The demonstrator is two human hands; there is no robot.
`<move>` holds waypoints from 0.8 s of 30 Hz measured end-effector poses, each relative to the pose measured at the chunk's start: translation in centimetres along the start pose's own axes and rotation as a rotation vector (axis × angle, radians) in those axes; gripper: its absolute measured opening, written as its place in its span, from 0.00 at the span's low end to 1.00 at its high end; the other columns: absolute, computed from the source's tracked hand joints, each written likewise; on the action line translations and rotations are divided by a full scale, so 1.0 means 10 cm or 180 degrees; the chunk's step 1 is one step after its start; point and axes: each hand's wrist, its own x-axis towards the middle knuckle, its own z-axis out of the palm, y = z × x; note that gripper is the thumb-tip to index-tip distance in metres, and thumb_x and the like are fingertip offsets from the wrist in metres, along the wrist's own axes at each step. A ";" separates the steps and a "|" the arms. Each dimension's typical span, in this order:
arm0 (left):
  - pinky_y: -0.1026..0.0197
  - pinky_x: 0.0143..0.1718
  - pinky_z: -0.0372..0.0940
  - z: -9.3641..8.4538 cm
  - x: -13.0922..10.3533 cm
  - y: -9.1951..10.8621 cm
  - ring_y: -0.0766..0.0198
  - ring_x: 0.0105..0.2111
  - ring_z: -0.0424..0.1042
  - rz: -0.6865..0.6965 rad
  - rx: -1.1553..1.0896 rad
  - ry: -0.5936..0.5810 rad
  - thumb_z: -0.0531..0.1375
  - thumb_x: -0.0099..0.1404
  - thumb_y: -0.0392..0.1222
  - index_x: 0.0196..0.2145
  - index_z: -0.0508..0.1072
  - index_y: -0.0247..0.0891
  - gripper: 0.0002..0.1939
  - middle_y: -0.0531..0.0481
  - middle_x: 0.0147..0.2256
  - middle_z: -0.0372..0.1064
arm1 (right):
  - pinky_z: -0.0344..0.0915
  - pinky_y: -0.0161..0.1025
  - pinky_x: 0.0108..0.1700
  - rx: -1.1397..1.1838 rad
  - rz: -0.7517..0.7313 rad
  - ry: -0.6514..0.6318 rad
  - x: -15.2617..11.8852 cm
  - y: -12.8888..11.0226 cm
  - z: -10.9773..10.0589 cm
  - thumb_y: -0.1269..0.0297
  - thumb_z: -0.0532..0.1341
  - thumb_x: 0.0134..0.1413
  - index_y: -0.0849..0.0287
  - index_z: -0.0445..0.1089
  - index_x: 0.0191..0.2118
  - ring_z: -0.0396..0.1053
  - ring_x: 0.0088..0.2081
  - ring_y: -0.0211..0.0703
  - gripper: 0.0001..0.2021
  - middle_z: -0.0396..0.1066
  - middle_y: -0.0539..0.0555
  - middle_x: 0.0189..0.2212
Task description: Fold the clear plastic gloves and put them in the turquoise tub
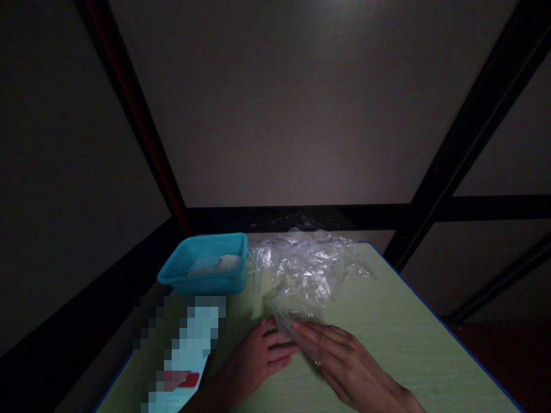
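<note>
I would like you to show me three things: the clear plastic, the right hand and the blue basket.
Clear plastic (307, 276): head view, middle of the crumpled heap.
Right hand (349, 357): head view, back of the hand.
Blue basket (209, 284): head view, outside of its near wall.

From the right hand (350, 358), clear plastic (307, 274) blocks eleven o'clock and the basin (204, 284) ten, with tabletop (417, 344) free at three.

I am looking in on a dim indoor work corner, whether home or workshop I cannot tell: plain wall panels (284, 115) are filling the upper frame between dark beams (469, 120), while a green-topped table (400, 321) is standing below, bearing a blue tub (202, 284) and crumpled clear plastic (307, 269).
</note>
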 end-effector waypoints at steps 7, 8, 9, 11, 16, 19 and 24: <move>0.50 0.53 0.51 -0.09 0.00 0.05 0.51 0.47 0.70 0.0083 -0.0273 -0.0295 0.62 0.50 0.57 0.42 0.65 0.44 0.24 0.44 0.46 0.70 | 0.61 0.44 0.56 0.0404 0.0016 -0.0502 0.08 -0.07 -0.14 0.74 0.51 0.57 0.60 0.58 0.59 0.59 0.57 0.46 0.23 0.62 0.56 0.55; 0.51 0.53 0.51 -0.12 0.01 0.06 0.52 0.47 0.69 0.0270 -0.0298 -0.0248 0.63 0.50 0.53 0.42 0.63 0.46 0.23 0.46 0.47 0.69 | 0.62 0.44 0.55 0.0474 0.0037 -0.0621 0.10 -0.08 -0.15 0.73 0.51 0.57 0.61 0.62 0.56 0.60 0.56 0.46 0.21 0.65 0.56 0.54; 0.52 0.53 0.51 -0.16 0.02 0.07 0.54 0.47 0.69 0.0456 -0.0306 -0.0167 0.63 0.49 0.49 0.43 0.62 0.48 0.23 0.48 0.47 0.68 | 0.62 0.44 0.55 0.0550 0.0063 -0.0702 0.10 -0.08 -0.15 0.73 0.52 0.57 0.60 0.66 0.53 0.61 0.55 0.46 0.18 0.67 0.55 0.51; 0.54 0.51 0.54 -0.19 0.03 0.09 0.56 0.45 0.70 0.0825 -0.0305 0.0158 0.65 0.48 0.45 0.45 0.59 0.50 0.27 0.50 0.46 0.69 | 0.61 0.44 0.55 0.0782 0.0085 -0.0779 0.09 -0.08 -0.15 0.73 0.53 0.56 0.59 0.73 0.42 0.63 0.54 0.45 0.13 0.71 0.53 0.48; 0.56 0.39 0.63 -0.09 -0.03 0.10 0.59 0.34 0.72 0.1442 0.0386 0.1158 0.64 0.50 0.46 0.49 0.57 0.45 0.30 0.48 0.40 0.71 | 0.65 0.43 0.51 0.1604 0.0600 -0.0626 -0.03 -0.06 -0.17 0.67 0.63 0.47 0.56 0.73 0.26 0.68 0.50 0.45 0.02 0.72 0.52 0.46; 0.61 0.30 0.63 -0.03 -0.05 0.06 0.63 0.26 0.69 0.1599 0.1312 0.1312 0.64 0.46 0.37 0.46 0.59 0.41 0.29 0.52 0.32 0.71 | 0.66 0.44 0.46 0.2012 0.0875 -0.0418 -0.09 -0.03 -0.23 0.67 0.62 0.48 0.57 0.69 0.23 0.70 0.46 0.45 0.05 0.74 0.55 0.43; 0.66 0.23 0.61 -0.07 -0.01 -0.06 0.66 0.23 0.67 0.1978 0.1733 0.1427 0.60 0.45 0.31 0.46 0.60 0.40 0.28 0.55 0.27 0.67 | 0.67 0.40 0.40 0.2911 0.0890 -0.0342 -0.12 0.05 -0.28 0.65 0.61 0.49 0.58 0.58 0.18 0.73 0.40 0.44 0.14 0.75 0.57 0.36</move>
